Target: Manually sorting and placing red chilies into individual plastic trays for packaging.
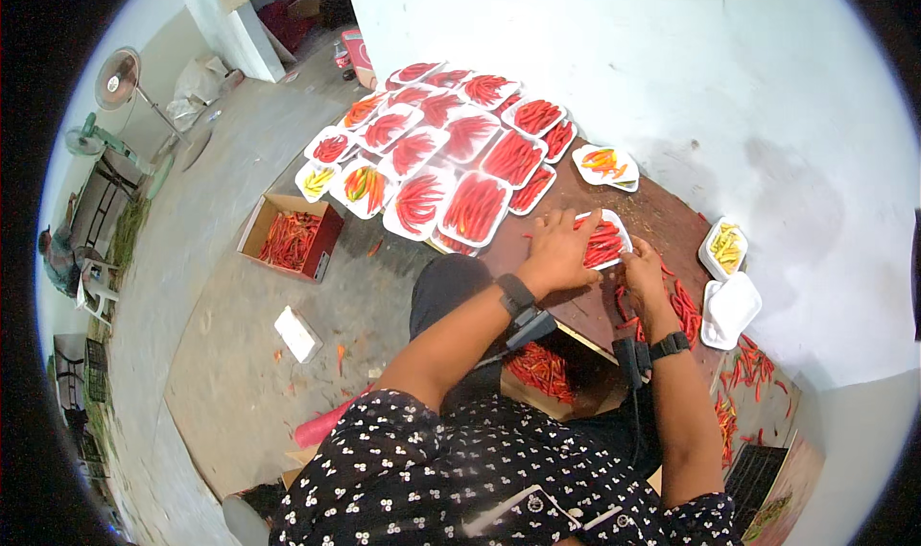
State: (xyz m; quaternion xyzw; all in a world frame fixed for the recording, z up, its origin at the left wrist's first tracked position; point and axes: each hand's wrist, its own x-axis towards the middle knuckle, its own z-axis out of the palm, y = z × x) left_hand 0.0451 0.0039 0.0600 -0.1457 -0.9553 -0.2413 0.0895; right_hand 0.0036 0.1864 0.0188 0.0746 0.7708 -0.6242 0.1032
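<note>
A white foam tray (622, 228) of red chili peppers (601, 244) sits on the brown tabletop (529, 233) in front of me. My left hand (561, 252) spans its left side, with the fingers towards the far edge and the thumb towards the near edge, covering part of the peppers. With thumb and fingers, my right hand (645, 272) grips the tray's right rim. Loose red chilies (685, 310) are heaped beside the right wrist, partly hidden by that hand. Both wrists wear dark straps.
Film-covered chili trays (471, 139) crowd the table's left side. Yellow chilies (727, 249) and stacked trays (732, 308) stand at the right. A chili-filled cardboard box (325, 240) is on the floor; another pepper-filled box (540, 373) sits below the table edge. A person (61, 258) is far left.
</note>
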